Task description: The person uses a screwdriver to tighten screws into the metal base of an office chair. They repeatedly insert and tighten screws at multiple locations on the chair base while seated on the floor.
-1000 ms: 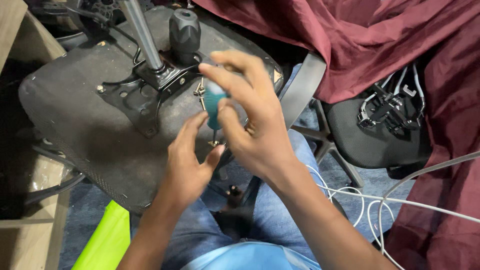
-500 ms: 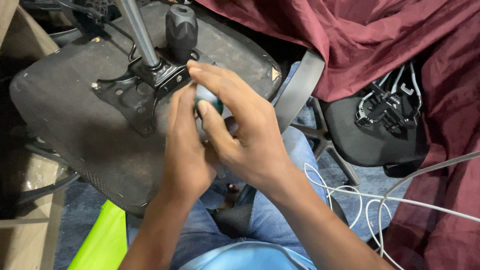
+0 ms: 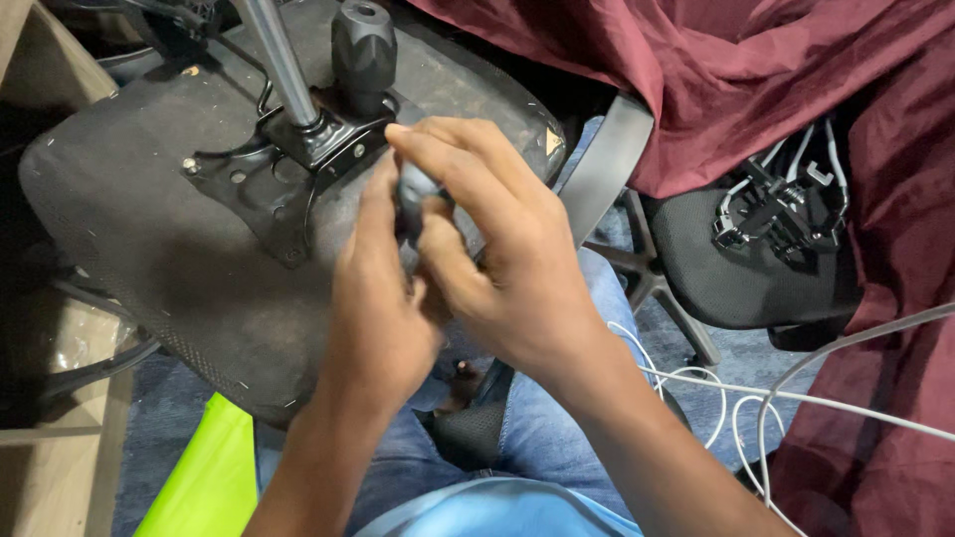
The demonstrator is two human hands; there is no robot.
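Both hands have closed in on each other since the earlier frames, when the left hand sat lower and the teal-tipped tool showed between them; now the right hand (image 3: 497,264) curls over a small dark handle (image 3: 413,199) and the left hand (image 3: 383,313) presses up against it from 7 o'clock, so the teal part is hidden. Right-hand fingers (image 3: 448,149) are wrapped narrow around the handle, thumb pinching from below; the left fingers lie flat and close along its side, and whether they grip it or only steady it I cannot tell. This handle sits just at 4 o'clock of the black metal bracket (image 3: 298,159) bolted to the underside of the overturned chair seat (image 3: 149,249), which rests across the person's lap, with the steel column (image 3: 279,60) and a black knob (image 3: 363,45) rising at 12 o'clock. White cables (image 3: 736,398) trail at 4 o'clock, and maroon cloth (image 3: 746,80) drapes at 1 o'clock. Judging from the cramped grip, the tool tip could slip off its fastener if pushed at an angle, and the seat, balanced only on the knees, could shift under the pressure.
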